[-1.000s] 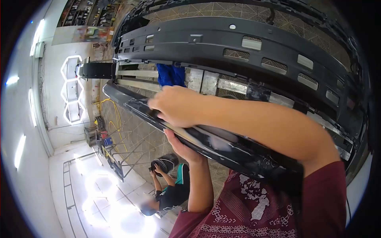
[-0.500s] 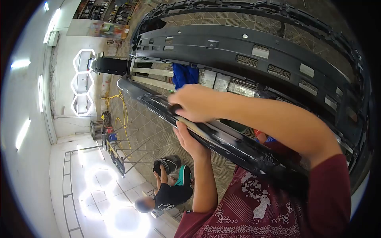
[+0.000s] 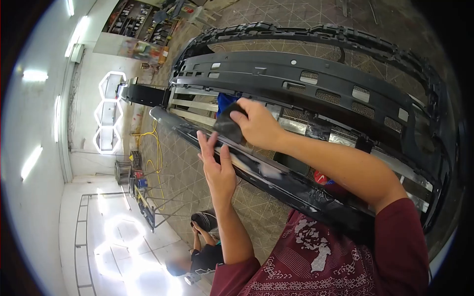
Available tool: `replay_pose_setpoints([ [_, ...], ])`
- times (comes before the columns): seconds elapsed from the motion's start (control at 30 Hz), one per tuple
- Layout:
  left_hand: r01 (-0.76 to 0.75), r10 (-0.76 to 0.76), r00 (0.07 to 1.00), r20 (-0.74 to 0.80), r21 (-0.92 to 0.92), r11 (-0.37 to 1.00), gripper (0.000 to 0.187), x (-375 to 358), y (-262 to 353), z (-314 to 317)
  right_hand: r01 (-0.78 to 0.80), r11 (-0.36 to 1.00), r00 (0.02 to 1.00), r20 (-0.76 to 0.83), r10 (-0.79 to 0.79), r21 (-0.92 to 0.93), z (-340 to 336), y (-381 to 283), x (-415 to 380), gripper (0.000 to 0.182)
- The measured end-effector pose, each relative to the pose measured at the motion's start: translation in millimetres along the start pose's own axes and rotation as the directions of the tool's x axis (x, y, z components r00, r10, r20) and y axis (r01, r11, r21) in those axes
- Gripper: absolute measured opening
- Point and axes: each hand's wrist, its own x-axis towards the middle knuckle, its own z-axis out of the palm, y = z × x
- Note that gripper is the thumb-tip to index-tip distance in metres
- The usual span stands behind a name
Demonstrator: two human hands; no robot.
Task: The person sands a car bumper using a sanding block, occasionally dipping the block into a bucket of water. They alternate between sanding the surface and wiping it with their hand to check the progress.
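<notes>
A long glossy black bumper part (image 3: pixel 316 195) with whitish, sanded-looking patches runs diagonally in front of my body. My right hand (image 3: pixel 257 123) grips a dark flat sheet or pad (image 3: pixel 228 126), held at the part's upper edge. Lower and to the left, my left hand (image 3: pixel 217 170) has its fingers spread at the near side of the part, its fingertips close to the dark sheet. A blue cloth (image 3: pixel 226 102) shows behind the dark sheet, partly hidden.
Large dark bumper shells (image 3: pixel 276 74) lie on a rack with pale slats (image 3: pixel 195 116) beyond the part. Another person (image 3: pixel 205 256) crouches at lower left by a black bucket (image 3: pixel 205 219). A yellow hose (image 3: pixel 157 143) lies on the floor.
My right hand has lifted and moved up and right, and the dark sheet now shows much more. My left hand has shifted left, its fingers spreading. The whole view has tilted slightly.
</notes>
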Motion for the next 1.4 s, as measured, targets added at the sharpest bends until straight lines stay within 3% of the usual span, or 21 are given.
replay_pose_setpoints([
  [0.07, -0.071, 0.07, 0.995, -0.064, -0.002, 0.997, 0.066, 0.5, -9.3, 1.6, -0.44, 0.814, 0.898, 0.165, 0.409, 0.378, -5.4, -26.3, 9.6, 0.024],
  [0.2, -0.026, 0.025, 0.996, -0.088, -0.003, 1.0, 0.045, 10.5, -1.3, -4.2, 0.031, 0.998, 0.999, 0.016, -0.032, 0.055, 17.7, -20.0, 6.1, 0.021],
  [0.27, 0.062, -0.117, 0.984, -0.135, -0.354, 0.933, 0.042, 13.4, 28.2, -7.7, 0.093, 0.993, 0.995, 0.036, -0.095, 0.067, 17.6, -28.8, 5.4, 0.022],
  [0.33, 0.078, -0.14, 0.981, -0.133, -0.387, 0.919, 0.042, 18.7, 43.4, -10.5, 0.246, 0.968, 0.969, 0.008, -0.246, -0.042, 16.4, -34.8, 11.4, 0.022],
  [0.4, 0.022, -0.161, 0.965, -0.205, -0.552, 0.833, 0.034, 25.6, 56.9, -5.2, 0.214, 0.977, 0.976, 0.035, -0.214, 0.009, 12.3, -37.2, 14.5, 0.022],
  [0.5, 0.058, -0.102, 0.992, -0.074, -0.448, 0.892, 0.036, 34.4, 60.6, -19.9, 0.275, 0.958, 0.96, 0.024, -0.278, 0.087, 11.8, -38.1, 16.5, 0.021],
  [0.6, 0.068, -0.15, 0.97, -0.193, -0.378, 0.923, 0.035, 47.6, 55.6, -19.4, 0.246, 0.967, 0.968, -0.059, -0.243, 0.059, 14.5, -37.5, 21.2, 0.023],
  [0.63, -0.033, -0.053, 0.937, -0.346, -0.237, 0.971, 0.04, 56.5, 46.4, -15.1, -0.064, 0.864, 0.997, -0.007, 0.078, 0.5, 13.4, -38.2, 26.1, 0.026],
  [0.67, -0.037, -0.049, 0.934, -0.353, -0.232, 0.972, 0.04, 62.6, 40.3, -12.9, -0.339, 0.495, 0.924, 0.184, 0.336, 0.8, 11.9, -38.4, 29.5, 0.029],
  [0.73, -0.063, -0.129, 0.913, -0.387, -0.446, 0.893, 0.044, 74.0, 42.2, -10.1, -0.391, 0.366, 0.913, 0.306, 0.27, 0.844, 3.1, -35.4, 22.6, 0.037],
  [0.8, -0.052, -0.139, 0.918, -0.372, -0.459, 0.887, 0.049, 81.4, 45.9, -10.2, -0.471, 0.259, 0.882, 0.445, 0.156, 0.843, 4.4, -34.2, 15.4, 0.038],
  [0.83, -0.059, -0.09, 0.938, -0.335, -0.409, 0.91, 0.049, 83.4, 50.5, -10.1, -0.518, 0.326, 0.855, 0.494, 0.161, 0.791, 1.8, -34.5, 15.4, 0.035],
  [1.0, -0.118, 0.088, 0.989, -0.116, -0.293, 0.949, 0.047, 115.5, 8.6, -40.3, -0.488, 0.291, 0.867, 0.419, 0.271, 0.823, -16.4, -55.7, 25.9, 0.03],
  [1.07, -0.141, 0.102, 0.96, -0.261, -0.135, 0.981, 0.036, 138.5, -10.0, -41.6, -0.454, 0.744, 0.862, 0.454, 0.227, 0.49, -29.6, -53.2, 28.7, 0.034],
  [1.1, -0.062, 0.097, 0.932, -0.349, 0.111, 0.992, 0.029, 150.1, -29.4, -45.3, -0.274, 0.94, 0.886, 0.434, 0.165, 0.203, -35.8, -48.7, 25.7, 0.033],
  [1.13, 0.039, 0.119, 0.894, -0.431, 0.34, 0.94, 0.022, 158.0, -45.7, -43.8, -0.282, 0.937, 0.888, 0.425, 0.175, 0.204, -42.7, -57.7, 22.6, 0.033],
  [1.2, -0.035, 0.196, 0.878, -0.437, 0.351, 0.936, 0.017, 161.0, -61.6, -36.4, 0.027, 0.948, 0.802, 0.573, 0.169, -0.316, -51.5, -74.5, 8.2, 0.033],
  [1.23, 0.059, 0.174, 0.85, -0.497, 0.419, 0.906, 0.019, 155.6, -55.3, -35.5, 0.01, 0.947, 0.804, 0.566, 0.183, -0.321, -49.0, -69.6, -3.6, 0.033],
  [1.27, 0.16, 0.157, 0.816, -0.556, 0.479, 0.863, 0.021, 150.9, -50.9, -34.6, 0.181, 0.926, 0.786, 0.614, 0.065, -0.33, -47.1, -62.7, -20.4, 0.041],
  [1.3, 0.201, 0.054, 0.809, -0.585, 0.362, 0.91, 0.027, 148.3, -51.9, -33.3, 0.349, 0.879, 0.744, 0.667, -0.048, -0.325, -44.3, -55.3, -36.3, 0.05],
  [1.4, 0.28, -0.142, 0.808, -0.571, 0.161, 0.946, 0.031, 146.2, -68.7, -31.8, 0.352, 0.832, 0.769, 0.64, 0.004, -0.429, -54.0, -64.6, -67.0, 0.067],
])
